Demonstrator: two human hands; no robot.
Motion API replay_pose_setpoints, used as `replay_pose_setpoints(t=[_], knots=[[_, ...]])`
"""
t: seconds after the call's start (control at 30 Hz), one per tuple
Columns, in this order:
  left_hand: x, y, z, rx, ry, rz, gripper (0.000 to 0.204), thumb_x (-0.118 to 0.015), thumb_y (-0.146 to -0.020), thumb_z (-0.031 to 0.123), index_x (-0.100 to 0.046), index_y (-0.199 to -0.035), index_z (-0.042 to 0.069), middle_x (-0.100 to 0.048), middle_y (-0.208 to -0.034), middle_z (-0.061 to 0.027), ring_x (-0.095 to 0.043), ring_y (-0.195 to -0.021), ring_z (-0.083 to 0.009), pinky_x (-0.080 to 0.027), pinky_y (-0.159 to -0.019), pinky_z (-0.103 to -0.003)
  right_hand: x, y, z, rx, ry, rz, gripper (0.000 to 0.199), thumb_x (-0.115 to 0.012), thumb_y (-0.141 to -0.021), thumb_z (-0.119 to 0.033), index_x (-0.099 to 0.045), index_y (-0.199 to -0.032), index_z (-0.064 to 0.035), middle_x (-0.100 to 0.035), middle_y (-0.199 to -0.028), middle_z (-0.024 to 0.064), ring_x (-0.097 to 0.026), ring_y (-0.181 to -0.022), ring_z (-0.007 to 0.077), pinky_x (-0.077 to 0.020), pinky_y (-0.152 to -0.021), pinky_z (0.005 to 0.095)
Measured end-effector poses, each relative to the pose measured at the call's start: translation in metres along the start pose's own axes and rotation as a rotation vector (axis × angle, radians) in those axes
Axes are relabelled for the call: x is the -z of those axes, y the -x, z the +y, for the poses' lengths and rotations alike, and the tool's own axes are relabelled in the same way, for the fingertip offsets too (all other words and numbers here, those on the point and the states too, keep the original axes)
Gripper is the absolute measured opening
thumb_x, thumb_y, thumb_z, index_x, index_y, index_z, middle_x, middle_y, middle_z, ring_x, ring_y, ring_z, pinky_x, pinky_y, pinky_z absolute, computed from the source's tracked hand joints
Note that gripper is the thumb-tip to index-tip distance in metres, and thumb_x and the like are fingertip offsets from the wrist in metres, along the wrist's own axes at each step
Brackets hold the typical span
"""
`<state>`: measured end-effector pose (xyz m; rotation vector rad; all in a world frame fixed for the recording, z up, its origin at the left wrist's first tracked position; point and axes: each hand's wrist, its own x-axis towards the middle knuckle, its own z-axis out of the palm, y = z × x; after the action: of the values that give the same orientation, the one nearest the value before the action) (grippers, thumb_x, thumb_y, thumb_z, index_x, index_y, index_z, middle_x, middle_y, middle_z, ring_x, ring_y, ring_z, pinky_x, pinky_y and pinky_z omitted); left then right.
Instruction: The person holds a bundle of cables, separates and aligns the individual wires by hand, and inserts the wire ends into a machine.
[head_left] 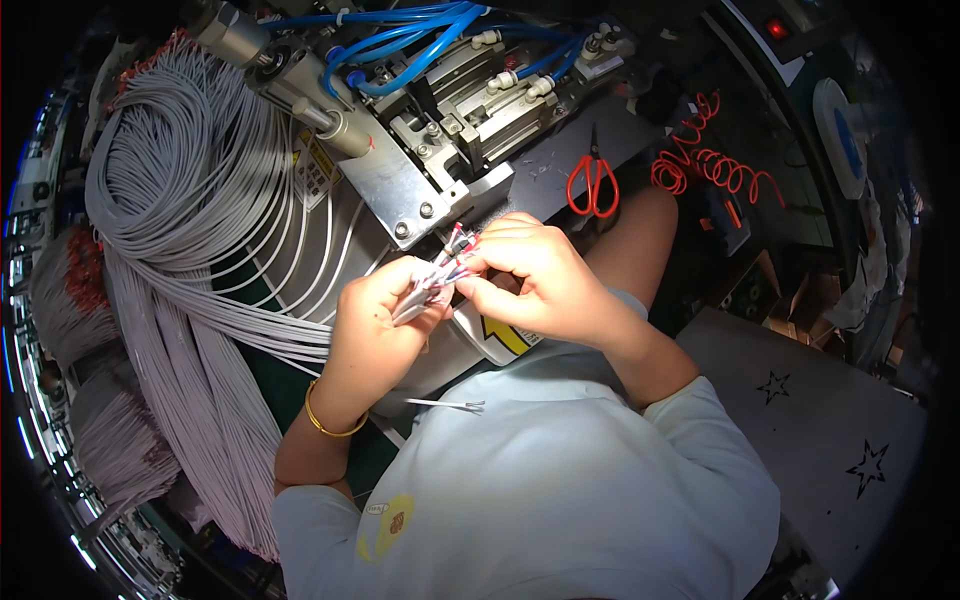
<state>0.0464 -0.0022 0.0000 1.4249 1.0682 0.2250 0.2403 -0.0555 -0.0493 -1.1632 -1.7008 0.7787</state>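
Observation:
My left hand (382, 310) is closed round a bunch of white-grey cables (428, 290), whose stripped ends with red and pale inner wires point up and to the right. At those ends, the fingers of my right hand (527, 275) pinch some of the thin wires. Exactly which wires lie between the right fingertips is too small to tell. Both hands are just in front of the metal block of a pneumatic machine (400, 195). One cable with a split end (445, 404) lies against my shirt below the left hand.
A big coil of grey cables (150, 160) and long hanging bundles (190, 400) fill the left side. Blue air hoses (420, 45) run over the machine. Red-handled scissors (593, 188) lie right of it, near a red coiled hose (715, 168). A grey surface with star marks (790, 400) is at the right.

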Motion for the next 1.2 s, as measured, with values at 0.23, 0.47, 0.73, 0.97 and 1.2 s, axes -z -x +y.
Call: replay_pose_setpoints(t=[0.23,0.47,0.73,0.97,1.2], knots=[[-0.006,0.001,-0.004,-0.219,-0.027,0.087,0.005,-0.065,-0.086,0.000,-0.063,-0.090,0.000,-0.064,-0.076,-0.0027,-0.055,-0.069,-0.0057,-0.044,-0.062,-0.021,0.001,-0.003,-0.001,-0.025,-0.127,0.083,0.009,-0.062,-0.080,-0.005,-0.062,-0.088,0.0007,-0.061,-0.079,0.0106,-0.057,-0.073,0.0271,-0.0439,-0.074,0.0349],[-0.003,0.002,-0.004,-0.242,-0.054,0.075,0.005,-0.064,-0.086,0.000,-0.063,-0.091,0.000,-0.061,-0.073,-0.0017,-0.051,-0.067,-0.0052,-0.043,-0.061,-0.022,-0.004,-0.002,-0.001,0.005,-0.114,0.071,0.007,-0.061,-0.084,-0.005,-0.061,-0.088,0.0007,-0.060,-0.079,0.0113,-0.056,-0.072,0.0269,-0.0437,-0.075,0.0349],[-0.006,0.003,-0.002,-0.188,-0.059,0.100,0.003,-0.063,-0.085,0.001,-0.062,-0.088,0.000,-0.059,-0.070,-0.0025,-0.050,-0.065,-0.0060,-0.042,-0.060,-0.023,-0.004,0.002,0.000,0.003,-0.094,-0.035,0.009,-0.058,-0.087,-0.008,-0.060,-0.088,0.0003,-0.058,-0.077,0.0109,-0.055,-0.072,0.0271,-0.0425,-0.075,0.0352],[-0.005,0.002,-0.005,-0.252,-0.078,0.073,0.004,-0.064,-0.084,0.000,-0.061,-0.087,-0.001,-0.057,-0.068,-0.0037,-0.050,-0.064,-0.0073,-0.042,-0.059,-0.024,-0.002,-0.001,0.000,-0.004,-0.087,0.058,0.009,-0.055,-0.089,-0.009,-0.058,-0.092,0.0001,-0.058,-0.079,0.0110,-0.054,-0.074,0.0258,-0.0406,-0.079,0.0357],[-0.001,-0.001,-0.004,-0.277,-0.276,0.059,0.012,-0.066,-0.080,0.001,-0.064,-0.091,-0.002,-0.061,-0.071,-0.0116,-0.059,-0.062,-0.0213,-0.045,-0.059,-0.030,-0.006,0.001,0.003,-0.051,-0.071,0.069,0.010,-0.055,-0.091,-0.010,-0.057,-0.089,-0.0006,-0.057,-0.079,0.0112,-0.055,-0.074,0.0263,-0.0421,-0.074,0.0353]])
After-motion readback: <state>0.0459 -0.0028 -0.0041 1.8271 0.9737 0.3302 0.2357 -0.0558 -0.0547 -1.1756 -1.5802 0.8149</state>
